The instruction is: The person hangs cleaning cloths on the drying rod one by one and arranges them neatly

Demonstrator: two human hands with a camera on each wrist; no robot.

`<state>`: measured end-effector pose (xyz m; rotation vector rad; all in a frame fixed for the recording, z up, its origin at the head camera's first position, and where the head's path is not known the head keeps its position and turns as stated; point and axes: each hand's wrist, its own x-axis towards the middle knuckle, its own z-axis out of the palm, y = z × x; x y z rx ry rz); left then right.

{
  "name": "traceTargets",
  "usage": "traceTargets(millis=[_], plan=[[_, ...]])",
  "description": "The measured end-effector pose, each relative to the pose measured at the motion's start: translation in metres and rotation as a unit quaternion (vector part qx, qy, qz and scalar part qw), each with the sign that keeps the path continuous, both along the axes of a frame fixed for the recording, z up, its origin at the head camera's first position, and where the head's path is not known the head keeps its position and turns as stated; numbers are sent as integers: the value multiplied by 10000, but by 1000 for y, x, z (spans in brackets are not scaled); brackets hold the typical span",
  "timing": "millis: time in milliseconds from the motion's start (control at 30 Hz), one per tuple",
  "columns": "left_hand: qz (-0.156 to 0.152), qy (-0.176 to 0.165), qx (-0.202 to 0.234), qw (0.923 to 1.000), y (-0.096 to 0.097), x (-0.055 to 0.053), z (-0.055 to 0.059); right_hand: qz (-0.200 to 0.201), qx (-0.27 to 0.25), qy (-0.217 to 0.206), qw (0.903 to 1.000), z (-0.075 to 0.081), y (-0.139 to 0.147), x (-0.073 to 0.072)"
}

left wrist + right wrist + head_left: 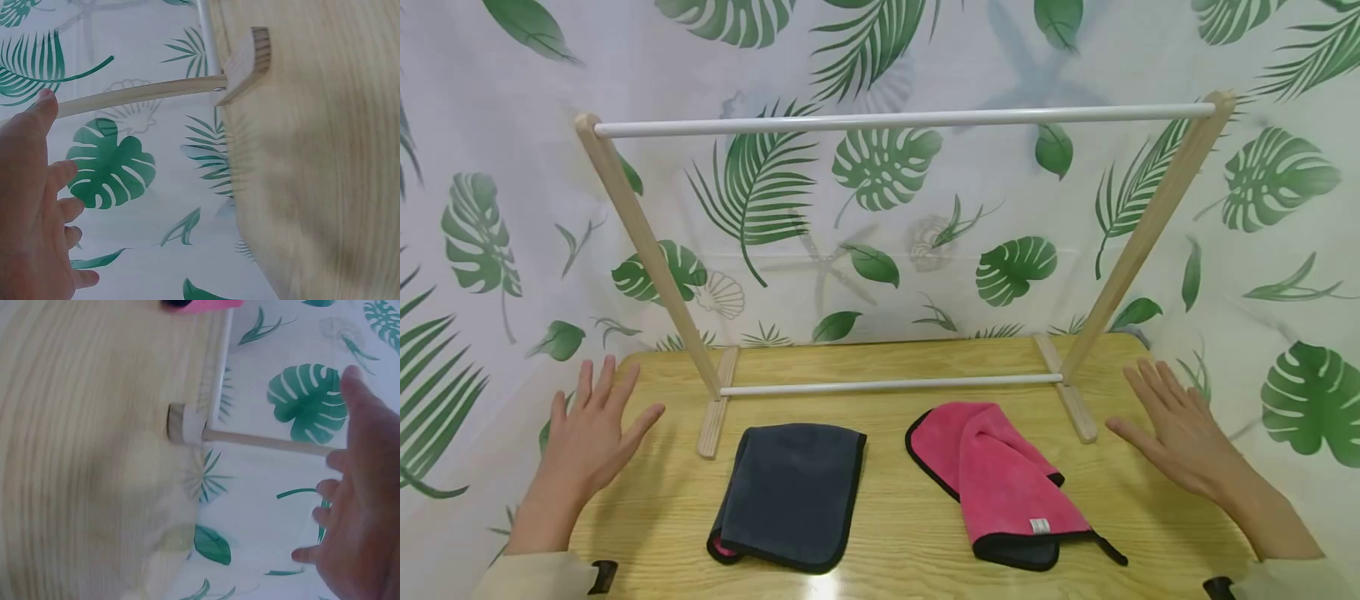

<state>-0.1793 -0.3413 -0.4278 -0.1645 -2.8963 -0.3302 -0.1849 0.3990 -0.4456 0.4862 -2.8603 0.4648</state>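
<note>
My left hand [591, 433] is held over the left side of the table, fingers spread and holding nothing. On the opposite side my right hand [1176, 429] hovers with its fingers straight, also holding nothing. Between them lies a dark grey cloth [793, 492], folded, with black edging and a bit of pink at its lower left corner. To its right is a pink cloth [1007, 475], loosely folded, with black edging, a small white tag and a black loop. Behind both cloths stands a wooden rack [651, 258] with a white top rail [902, 119] and a white lower rail [891, 385].
The wood-grain table [895, 533] has rounded back corners. A white curtain [917, 325] printed with green leaves hangs behind and at both sides. The rack's feet [711, 425] rest on the table, left and right of the cloths.
</note>
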Motion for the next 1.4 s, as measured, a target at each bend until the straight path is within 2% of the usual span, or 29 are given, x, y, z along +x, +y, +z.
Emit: traceTargets(millis=[267,433,600,700,833,967,1167,1400], plan=[[-98,517,362,9980,11,-9,16,655,-776,276,9944,9,-25,-6],[-298,884,848,9920,20,-17,26,735,-1154,62,9906,17,-43,-11],[-318,937,1393,9853,27,-24,35,734,-1408,-257,9870,27,-63,-15],[-260,965,1860,9774,31,-26,42,888,-1548,-310,9835,30,-74,-18],[-202,1262,2479,9603,36,-28,51,1131,-1720,-281,9782,32,-90,-21],[-250,1482,2692,9513,41,-32,59,1261,-1940,-353,9722,33,-106,-26],[-162,1359,3070,9418,46,-41,69,1433,-2163,-516,9644,28,-130,-32],[-99,1364,3599,9229,50,-53,78,1632,-2321,-730,9561,21,-153,-40]])
